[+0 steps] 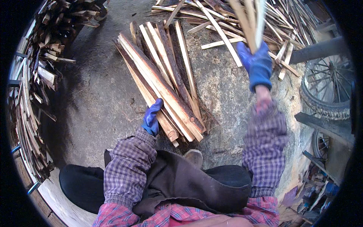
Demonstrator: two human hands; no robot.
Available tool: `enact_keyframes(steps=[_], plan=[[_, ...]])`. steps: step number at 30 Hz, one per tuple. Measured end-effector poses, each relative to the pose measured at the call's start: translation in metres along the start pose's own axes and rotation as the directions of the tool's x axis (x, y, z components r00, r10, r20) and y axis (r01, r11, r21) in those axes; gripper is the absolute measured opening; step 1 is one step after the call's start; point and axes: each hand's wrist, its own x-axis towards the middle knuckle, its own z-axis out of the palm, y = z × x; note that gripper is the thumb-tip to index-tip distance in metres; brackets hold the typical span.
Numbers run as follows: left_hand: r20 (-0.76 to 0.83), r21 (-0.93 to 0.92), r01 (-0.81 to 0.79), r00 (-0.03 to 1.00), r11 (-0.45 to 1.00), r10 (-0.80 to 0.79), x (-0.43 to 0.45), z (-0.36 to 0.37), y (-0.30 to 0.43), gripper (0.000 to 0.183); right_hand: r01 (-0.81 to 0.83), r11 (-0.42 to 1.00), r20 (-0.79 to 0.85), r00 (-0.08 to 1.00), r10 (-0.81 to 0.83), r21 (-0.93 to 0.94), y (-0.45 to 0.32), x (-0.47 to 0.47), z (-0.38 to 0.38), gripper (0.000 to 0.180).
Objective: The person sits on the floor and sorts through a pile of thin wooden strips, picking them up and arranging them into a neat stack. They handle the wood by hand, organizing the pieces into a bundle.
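My left hand (153, 116), in a blue and purple work glove, grips the lower left side of a bundle of bark-edged wood strips (161, 88) lying slanted on the concrete floor. Its thumb rests on top of the strips; the fingers are hidden beneath. Out to the upper right, my right hand (256, 61), gloved alike, is closed around a few pale wood strips (249, 22) that stand up from the fist, blurred at their upper ends. Behind them lies a loose heap of wood strips (221, 37).
A tall stack of split wood (28, 113) curves along the left side. At the right stand a spoked wheel with a tyre (331, 82) and a dark beam (320, 51), with mixed scrap lower down. A shoe tip (194, 157) shows just below the bundle.
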Motion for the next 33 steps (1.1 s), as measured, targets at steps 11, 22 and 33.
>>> enact_keyframes(steps=[11, 22, 33], plan=[[-0.189, 0.048, 0.056, 0.981, 0.997, -0.046, -0.011, 0.027, -0.004, 0.043, 0.052, 0.94, 0.207, 0.978, 0.02, -0.337, 0.043, 0.0, 0.131, 0.056], [-0.044, 0.086, -0.095, 0.994, 0.992, 0.099, 0.005, -0.015, -0.007, 0.034, -0.094, 0.965, 0.367, 0.912, 0.181, -0.243, 0.111, -0.114, 0.049, 0.07], [0.019, 0.078, 0.037, 0.999, 0.996, -0.038, 0.002, 0.01, -0.003, 0.048, -0.384, 0.901, 0.539, 0.811, 0.225, 0.202, 0.161, -0.294, -0.053, 0.054]])
